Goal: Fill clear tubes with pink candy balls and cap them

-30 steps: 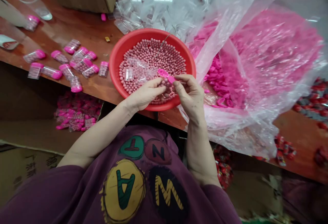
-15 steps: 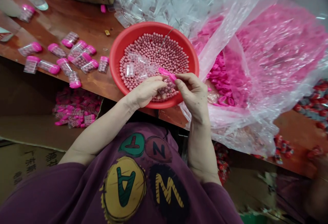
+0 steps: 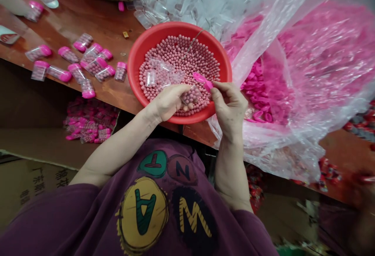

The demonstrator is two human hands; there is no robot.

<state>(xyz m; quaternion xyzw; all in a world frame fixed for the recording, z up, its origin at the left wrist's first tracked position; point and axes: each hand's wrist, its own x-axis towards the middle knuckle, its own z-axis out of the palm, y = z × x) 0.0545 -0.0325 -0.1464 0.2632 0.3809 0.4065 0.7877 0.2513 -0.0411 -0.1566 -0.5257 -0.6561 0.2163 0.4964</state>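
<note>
Small clear plastic vial (image 3: 190,93), filled with pink beads, is lying over the near part of the round red plastic basin (image 3: 137,56). My left hand (image 3: 168,101) is closing its fingers around it. Its long axis is running roughly left to right, slightly tilted, with the open end pointing toward my right hand (image 3: 230,105). My right thumb and forefinger are pinching a bright pink plastic cap (image 3: 202,79) just beside that end; whether cap and vial are touching, I cannot tell. Loose pink beads (image 3: 181,56) are filling the basin. Capped vials (image 3: 84,66) are lying scattered on the brown wooden table (image 3: 96,25) to my left.
</note>
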